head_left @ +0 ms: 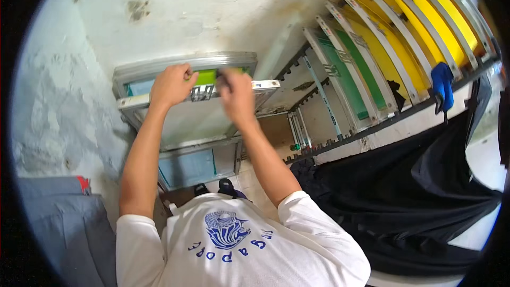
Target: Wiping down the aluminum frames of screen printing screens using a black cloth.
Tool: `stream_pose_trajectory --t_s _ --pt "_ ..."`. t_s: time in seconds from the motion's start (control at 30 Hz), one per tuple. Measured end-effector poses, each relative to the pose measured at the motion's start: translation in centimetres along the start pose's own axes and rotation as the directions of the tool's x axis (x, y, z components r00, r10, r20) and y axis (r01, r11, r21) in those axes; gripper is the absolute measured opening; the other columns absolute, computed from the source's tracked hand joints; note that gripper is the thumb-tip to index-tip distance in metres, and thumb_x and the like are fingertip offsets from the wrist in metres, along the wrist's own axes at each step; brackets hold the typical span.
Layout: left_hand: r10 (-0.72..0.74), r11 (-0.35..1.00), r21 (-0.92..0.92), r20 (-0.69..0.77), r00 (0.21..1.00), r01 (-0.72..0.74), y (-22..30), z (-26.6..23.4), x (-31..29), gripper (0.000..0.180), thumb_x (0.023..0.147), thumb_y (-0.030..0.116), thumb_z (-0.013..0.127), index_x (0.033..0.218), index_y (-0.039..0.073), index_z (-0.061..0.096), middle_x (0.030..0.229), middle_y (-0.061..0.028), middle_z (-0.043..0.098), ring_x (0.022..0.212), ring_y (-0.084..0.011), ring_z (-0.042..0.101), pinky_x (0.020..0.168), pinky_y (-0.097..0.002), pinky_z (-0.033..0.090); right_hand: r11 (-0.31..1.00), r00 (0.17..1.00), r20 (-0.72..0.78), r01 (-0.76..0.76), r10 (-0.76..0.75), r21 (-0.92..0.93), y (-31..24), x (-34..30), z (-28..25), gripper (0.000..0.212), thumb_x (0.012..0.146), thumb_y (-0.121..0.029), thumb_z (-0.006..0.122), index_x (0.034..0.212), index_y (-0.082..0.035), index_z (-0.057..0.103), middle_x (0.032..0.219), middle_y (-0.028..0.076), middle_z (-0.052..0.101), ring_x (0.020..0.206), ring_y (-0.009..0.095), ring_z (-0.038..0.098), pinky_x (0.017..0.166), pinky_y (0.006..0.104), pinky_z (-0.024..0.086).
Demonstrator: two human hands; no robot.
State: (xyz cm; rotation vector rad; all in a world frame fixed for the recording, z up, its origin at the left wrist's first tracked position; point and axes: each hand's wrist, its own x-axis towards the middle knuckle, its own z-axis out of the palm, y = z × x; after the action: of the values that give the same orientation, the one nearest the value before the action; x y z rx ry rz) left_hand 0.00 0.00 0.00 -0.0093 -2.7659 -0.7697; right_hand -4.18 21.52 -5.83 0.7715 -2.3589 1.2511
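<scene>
Pale metal rectangular frame [202, 93]: left hand [171, 87] clasping top; right hand [237, 95] motion-blurred, grip unclear.

Royal blue stands out on a white T-shirt [308, 250], its print [227, 229] a striped and scaled figure with matching lettering. A silver frame [197, 122] with a pale grey panel bears black line markings; lime green and light blue show behind it. Yellow panels [456, 2] and green panels [367, 69] alternate with grey bars. Bright blue marks a hanging item [441, 82], above black cloth [404, 180]. Grey fabric [64, 228] carries a red patch [83, 183]; brownish stains mottle the off-white wall [202, 16].
</scene>
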Motion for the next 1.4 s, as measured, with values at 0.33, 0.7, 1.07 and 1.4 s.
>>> stream_pose_trajectory --t_s 0.33,0.7,1.07,1.4 --pt "-0.069 0.997 -0.041 0.038 0.997 0.071 -6.8 0.8 0.9 0.034 0.097 0.038 0.070 0.098 0.005 0.075 0.093 -0.0157 0.077 0.088 -0.0396 0.073 0.078 -0.0483 0.057 0.930 0.930 0.044 0.367 -0.366 -0.024 0.9 -2.5 2.3 0.038 0.088 -0.016 0.078 0.125 -0.009 0.069 0.140 0.012 0.067 0.139 0.034 0.056 0.122 0.0562 0.035" --pt "-0.098 0.994 0.049 -0.013 0.995 0.098 -9.8 -0.5 -0.7 0.039 0.097 0.045 0.068 0.097 0.007 0.077 0.094 -0.0144 0.078 0.089 -0.0386 0.074 0.076 -0.0467 0.057 0.920 0.946 0.164 0.314 -0.281 -0.233 -3.5 -1.3 5.3 0.068 0.095 -0.039 0.077 0.144 0.001 0.052 0.134 0.016 0.065 0.139 0.038 0.053 0.123 0.0586 0.032" --pt "-0.283 0.922 0.277 0.008 0.959 0.270 -12.0 -2.0 -3.0 0.042 0.093 0.051 0.066 0.095 0.011 0.078 0.092 -0.0169 0.077 0.092 -0.0400 0.074 0.080 -0.0506 0.058 0.891 0.766 0.640 0.326 -0.053 -0.317 -4.3 2.2 4.4 0.088 0.076 -0.077 0.076 0.130 -0.008 0.065 0.132 0.020 0.068 0.125 0.041 0.063 0.107 0.0631 0.043" --pt "-0.275 0.938 0.208 -0.044 0.961 0.278 -14.7 -2.5 -3.8 0.039 0.091 0.046 0.065 0.093 0.008 0.077 0.091 -0.0179 0.076 0.090 -0.0407 0.073 0.079 -0.0512 0.057 0.854 0.762 0.599 0.463 -0.246 -0.238 -5.7 1.7 9.8 0.059 0.081 -0.056 0.085 0.112 -0.008 0.068 0.112 0.013 0.075 0.107 0.035 0.070 0.091 0.0535 0.052"
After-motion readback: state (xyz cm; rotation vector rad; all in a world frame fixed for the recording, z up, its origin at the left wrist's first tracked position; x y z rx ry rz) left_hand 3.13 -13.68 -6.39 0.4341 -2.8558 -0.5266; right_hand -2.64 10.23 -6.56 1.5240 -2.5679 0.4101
